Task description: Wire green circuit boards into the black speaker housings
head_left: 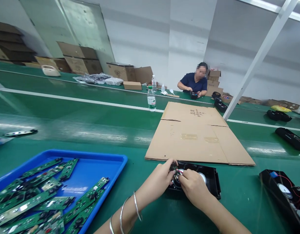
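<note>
A black housing (pixel 214 183) with round silvery speakers inside lies on the green table (pixel 238 198), just in front of the cardboard sheet. Over its left part, my left hand (pixel 162 177) grips a small circuit board (pixel 175 171) between thumb and fingers. Close beside it, my right hand (pixel 192 185) pinches thin wires (pixel 181 172) at the board's edge. The fingertips of both hands nearly meet and partly cover the board. Silver bangles circle the left wrist.
A blue tray (pixel 120 159) holding several circuit boards stands at left. Flat cardboard (pixel 196 143) lies ahead, with a water bottle (pixel 151 100) behind its left corner. Another open housing (pixel 269 185) is at right. A person (pixel 195 81) works across the tables; a slanted white post (pixel 257 61) rises at right.
</note>
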Motion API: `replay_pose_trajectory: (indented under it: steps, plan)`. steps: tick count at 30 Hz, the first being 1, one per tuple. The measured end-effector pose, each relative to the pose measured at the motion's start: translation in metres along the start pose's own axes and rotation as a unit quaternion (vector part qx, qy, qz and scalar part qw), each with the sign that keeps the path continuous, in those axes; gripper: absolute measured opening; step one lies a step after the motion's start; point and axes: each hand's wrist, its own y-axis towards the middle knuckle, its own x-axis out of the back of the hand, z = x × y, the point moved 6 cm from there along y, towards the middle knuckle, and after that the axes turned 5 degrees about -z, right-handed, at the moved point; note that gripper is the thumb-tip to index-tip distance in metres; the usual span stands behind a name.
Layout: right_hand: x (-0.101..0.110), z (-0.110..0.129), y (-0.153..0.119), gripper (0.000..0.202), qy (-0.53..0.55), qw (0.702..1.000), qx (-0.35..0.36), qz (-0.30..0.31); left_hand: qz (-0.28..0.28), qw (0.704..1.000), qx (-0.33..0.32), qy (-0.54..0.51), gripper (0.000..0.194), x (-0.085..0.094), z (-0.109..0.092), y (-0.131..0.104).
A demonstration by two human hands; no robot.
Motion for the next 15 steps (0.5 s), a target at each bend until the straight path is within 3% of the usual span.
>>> replay_pose_trajectory:
  steps: [7,15]
  plan:
    - [-0.003,-0.009,-0.004,0.033,0.035,0.998,-0.058,0.001,0.013,0.993,-0.064,0.102,0.022,0.003,-0.015,-0.008]
    - [-0.003,-0.027,-0.009,0.011,0.148,0.963,-0.225,-0.009,0.051,0.984,-0.124,0.121,0.021,0.008,-0.029,-0.012]
